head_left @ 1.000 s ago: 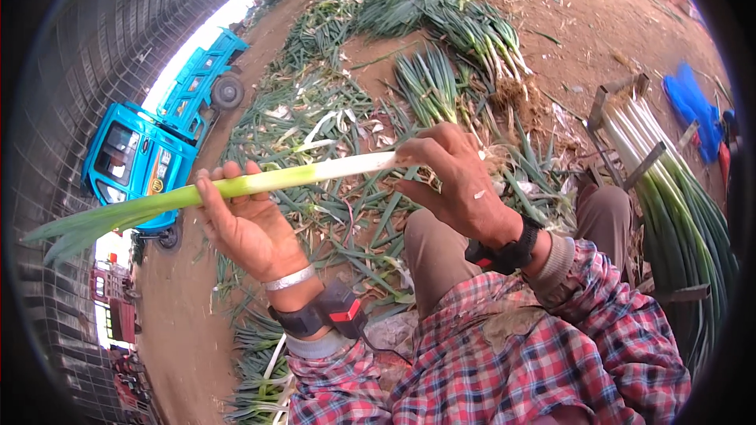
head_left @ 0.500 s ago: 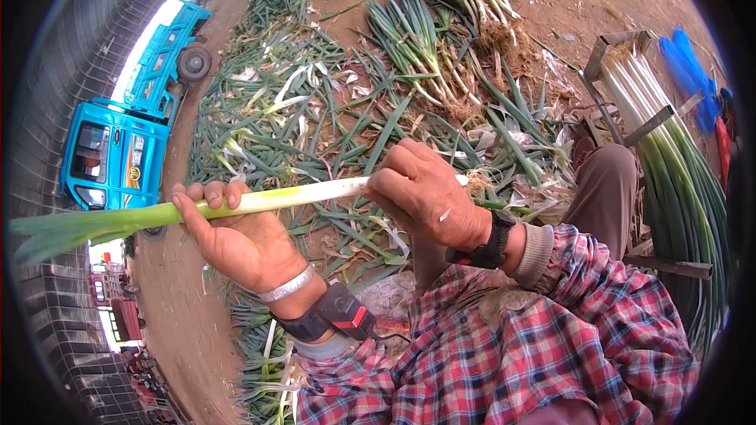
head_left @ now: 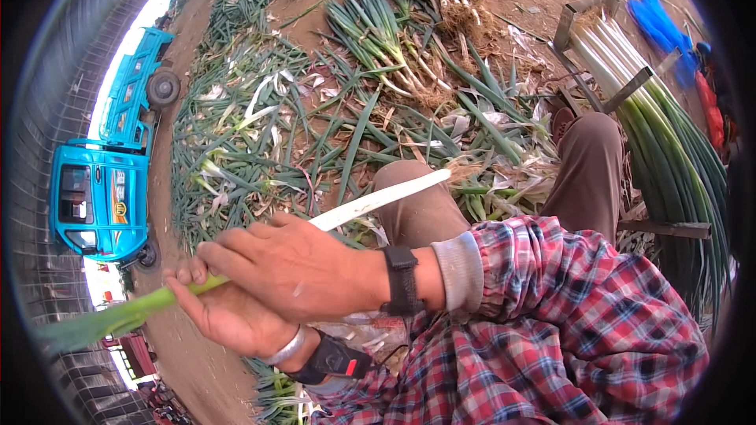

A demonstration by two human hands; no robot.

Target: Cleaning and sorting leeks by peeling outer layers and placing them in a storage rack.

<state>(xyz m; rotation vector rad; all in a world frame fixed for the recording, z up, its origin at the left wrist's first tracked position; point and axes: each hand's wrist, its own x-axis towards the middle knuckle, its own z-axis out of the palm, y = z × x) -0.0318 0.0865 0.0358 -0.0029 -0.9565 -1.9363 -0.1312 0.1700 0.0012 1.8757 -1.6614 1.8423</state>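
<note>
One long green onion slants across in front of me, its white root end up to the right and its green leaves down to the left. My left hand holds it from below at the green part, fingertips curled over the stalk. Right beside it, my right hand is closed over the stalk from above and covers part of the left hand. Thin pale roots hang at the white tip, over my knee.
Stripped leaves litter the ground ahead. Beyond them lie untrimmed onion bunches with dirty roots. At my right a metal rack holds cleaned onions, near a blue plastic bag. A blue truck stands far left.
My right hand has slid from the root end down along the stalk to my left hand. The white end now tilts upward, and the view has shifted slightly.
</note>
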